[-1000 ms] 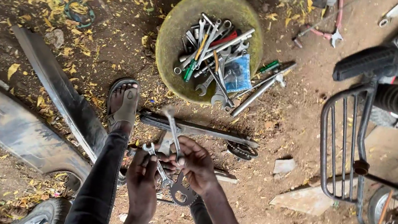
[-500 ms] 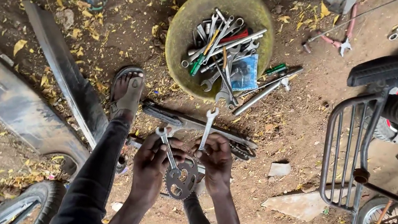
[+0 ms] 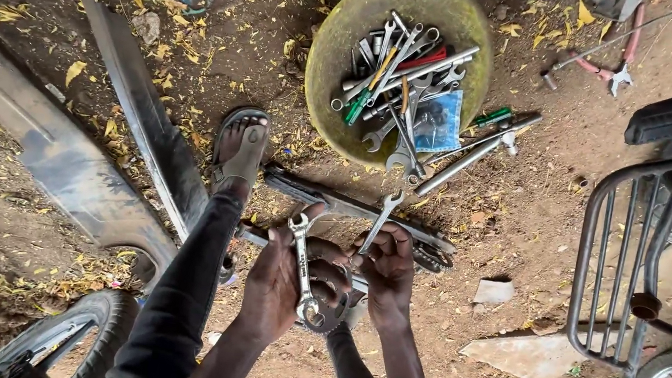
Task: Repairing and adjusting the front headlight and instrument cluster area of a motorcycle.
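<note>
Down on the bare dirt ground [image 3: 518,237], the person's left hand [image 3: 278,280] is wrapped tight around the shaft of a silver combination wrench [image 3: 301,266], whose open end points up away from the wrist and whose ring end sits low on a round dark metal part [image 3: 325,312] held between both hands. The right hand [image 3: 386,268] is clamped on a second wrench [image 3: 381,218], its open jaw sticking up past the knuckles toward a long dark chain guard [image 3: 351,208] lying flat across the ground just beyond the hands. Both wrenches meet at that round part, in the lower middle of the scene, above the person's knees. A sandalled foot [image 3: 240,147] rests just left of the guard, beside a long grey panel [image 3: 148,119]. Farther up the ground sits a yellow-green basin [image 3: 337,44] heaped with spanners, a screwdriver and a blue packet; a couple of long tools [image 3: 477,151] lie against its near rim. A motorcycle rack [image 3: 619,249] stands along the right edge, and a tyre [image 3: 53,334] shows at the lower left corner.
</note>
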